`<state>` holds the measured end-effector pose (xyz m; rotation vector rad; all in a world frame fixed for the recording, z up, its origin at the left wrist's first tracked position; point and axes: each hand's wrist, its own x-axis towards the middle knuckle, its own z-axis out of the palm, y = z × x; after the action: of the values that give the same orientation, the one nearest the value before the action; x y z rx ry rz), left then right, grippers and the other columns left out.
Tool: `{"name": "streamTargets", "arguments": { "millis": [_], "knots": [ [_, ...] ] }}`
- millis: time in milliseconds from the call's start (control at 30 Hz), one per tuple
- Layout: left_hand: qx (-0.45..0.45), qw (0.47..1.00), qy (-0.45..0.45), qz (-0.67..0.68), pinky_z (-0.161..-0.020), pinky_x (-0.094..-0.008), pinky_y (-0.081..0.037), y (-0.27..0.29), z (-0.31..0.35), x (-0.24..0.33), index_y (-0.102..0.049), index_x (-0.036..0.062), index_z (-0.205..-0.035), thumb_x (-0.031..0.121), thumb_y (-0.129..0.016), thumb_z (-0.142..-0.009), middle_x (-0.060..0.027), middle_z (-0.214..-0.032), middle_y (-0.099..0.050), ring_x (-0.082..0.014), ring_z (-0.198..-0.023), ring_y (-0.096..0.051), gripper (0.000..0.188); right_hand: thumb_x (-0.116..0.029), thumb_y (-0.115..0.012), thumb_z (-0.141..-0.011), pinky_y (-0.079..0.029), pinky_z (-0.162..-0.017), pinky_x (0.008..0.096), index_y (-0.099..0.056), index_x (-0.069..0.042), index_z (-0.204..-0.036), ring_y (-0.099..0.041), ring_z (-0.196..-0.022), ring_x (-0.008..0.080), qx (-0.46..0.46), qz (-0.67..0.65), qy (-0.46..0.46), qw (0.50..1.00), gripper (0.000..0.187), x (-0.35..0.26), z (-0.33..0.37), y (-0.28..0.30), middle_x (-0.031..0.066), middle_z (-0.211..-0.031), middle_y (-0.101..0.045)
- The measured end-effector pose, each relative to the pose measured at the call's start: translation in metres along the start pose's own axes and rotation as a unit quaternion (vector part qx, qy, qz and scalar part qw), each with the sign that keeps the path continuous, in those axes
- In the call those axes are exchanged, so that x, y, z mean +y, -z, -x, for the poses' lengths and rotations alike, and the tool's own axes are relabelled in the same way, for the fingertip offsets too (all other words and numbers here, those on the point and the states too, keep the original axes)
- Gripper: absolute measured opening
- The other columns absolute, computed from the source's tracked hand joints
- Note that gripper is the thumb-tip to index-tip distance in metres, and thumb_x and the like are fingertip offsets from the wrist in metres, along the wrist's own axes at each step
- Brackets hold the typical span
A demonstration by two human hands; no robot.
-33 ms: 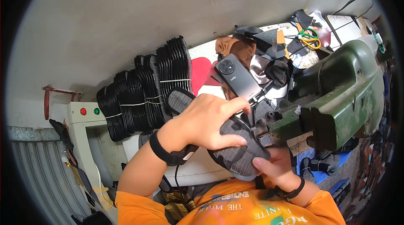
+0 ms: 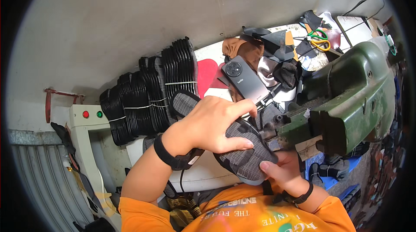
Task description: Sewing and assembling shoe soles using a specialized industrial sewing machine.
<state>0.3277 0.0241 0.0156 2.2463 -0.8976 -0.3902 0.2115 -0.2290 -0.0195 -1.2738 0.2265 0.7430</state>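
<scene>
A grey checked fabric shoe piece (image 2: 242, 156) with black trim, which looks like a shoe upper, lies slantwise in front of me beside the head end of a green sewing machine (image 2: 346, 106). Across its middle rests my left hand (image 2: 212, 123), thumb on top and fingers curled over the far edge. My right hand (image 2: 284, 171) pinches the near end, its thumb on the fabric and its other fingers hidden below. Past my left hand a grey, black-edged piece (image 2: 184, 103) shows; I cannot tell whether it is the same one. The needle area is mostly hidden.
Tied stacks of black-edged shoe pieces (image 2: 143, 97) stand at the left on the white table. Behind my hands lie a grey phone (image 2: 245, 79), a red piece (image 2: 206, 76), dark scraps (image 2: 273, 43) and scissors (image 2: 320, 40). A control box (image 2: 91, 116) with red and green buttons is far left.
</scene>
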Motion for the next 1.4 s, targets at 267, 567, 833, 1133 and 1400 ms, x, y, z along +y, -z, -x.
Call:
{"name": "streamTargets", "arguments": {
  "millis": [267,567,833,1133,1400],
  "knots": [
    [0.056,0.998,0.007,0.004,-0.066,-0.0403,-0.051,0.001,0.013,-0.007,-0.069,0.008,-0.099,0.039,-0.081,-0.074,-0.0128,-0.087,-0.069,-0.036,-0.078,-0.067,0.042,-0.008,-0.074,-0.086,-0.047,-0.045,0.0226,-0.069,0.001,-0.062,-0.059,-0.048,0.0086,0.079,0.067,0.136,0.985,0.026,0.011,-0.02,-0.012,0.0041,-0.062,-0.067],
    [0.153,0.984,0.091,0.023,-0.066,-0.038,-0.052,-0.018,0.044,0.01,-0.068,0.004,-0.098,0.034,-0.08,-0.077,-0.0165,-0.084,-0.069,-0.0365,-0.075,-0.068,0.039,-0.01,-0.075,-0.088,-0.044,-0.037,0.0235,-0.065,0.001,-0.054,-0.054,-0.042,0.0077,0.171,0.031,0.097,0.98,0.037,0.004,-0.02,-0.028,0.0016,-0.055,-0.061],
    [0.278,0.944,0.178,0.027,-0.059,-0.0373,-0.048,-0.045,0.061,0.037,-0.065,0.0018,-0.095,0.029,-0.078,-0.082,-0.0163,-0.073,-0.065,-0.0336,-0.064,-0.066,0.033,-0.012,-0.076,-0.091,-0.046,-0.04,0.0237,-0.069,0.003,-0.059,-0.057,-0.043,0.0088,0.122,-0.013,0.1,0.987,0.036,0.007,-0.018,-0.02,0.0023,-0.055,-0.062],
    [0.272,0.923,0.269,0.05,-0.052,-0.0365,-0.043,-0.048,0.073,0.049,-0.063,0.0007,-0.092,0.03,-0.076,-0.086,-0.0134,-0.063,-0.06,-0.0255,-0.051,-0.058,0.033,-0.013,-0.074,-0.09,-0.044,-0.036,0.0255,-0.068,0.002,-0.061,-0.057,-0.039,0.0142,0.165,-0.001,0.092,0.982,0.034,0.0,-0.02,-0.033,0.0123,-0.056,-0.066],
    [0.269,0.904,0.28,0.179,-0.051,-0.0388,-0.048,-0.073,0.083,0.068,-0.06,-0.0011,-0.085,0.03,-0.072,-0.093,-0.0176,-0.06,-0.063,-0.0334,-0.052,-0.065,0.034,-0.016,-0.071,-0.092,-0.041,-0.035,0.026,-0.066,0.0,-0.059,-0.054,-0.037,0.0146,0.195,-0.019,0.077,0.978,0.037,-0.001,-0.021,-0.034,0.0103,-0.055,-0.064]
  ]
}}
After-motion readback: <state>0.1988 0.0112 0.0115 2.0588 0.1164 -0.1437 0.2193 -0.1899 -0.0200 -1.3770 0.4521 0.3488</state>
